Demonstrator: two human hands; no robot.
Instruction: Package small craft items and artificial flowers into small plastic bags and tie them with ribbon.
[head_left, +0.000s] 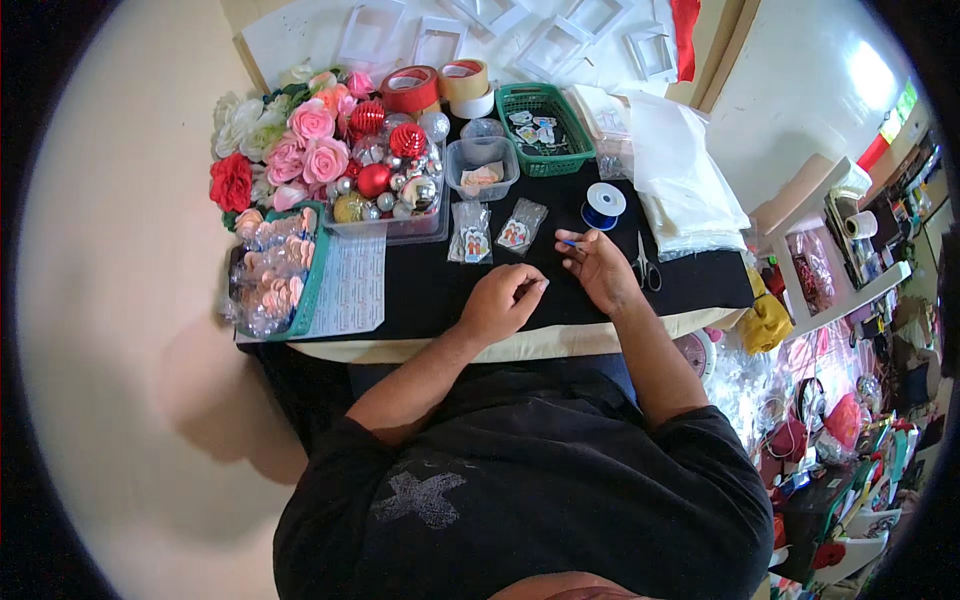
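Note:
My right hand (600, 274) pinches a short, narrow blue piece (572, 243), which looks like ribbon, between thumb and fingers. My left hand (501, 301) hovers over the table's front part with curled fingers; whether it holds something small is hidden. Beyond my hands lie two clear plastic packets, a left packet (471, 234) and a right packet (520, 226), with printed figure cut-outs inside. A spool of blue ribbon (604, 204) stands behind my right hand. Just right of that hand lie scissors with dark handles (646, 274).
Christmas balls fill a clear plastic box (442, 217), beside artificial roses (307, 142). A green basket (319, 277) holds bagged peach pieces. Behind are a small plastic tub (512, 176), a green basket of cut-outs (556, 166) and tape rolls (410, 88). Plastic bags (686, 187) are stacked right.

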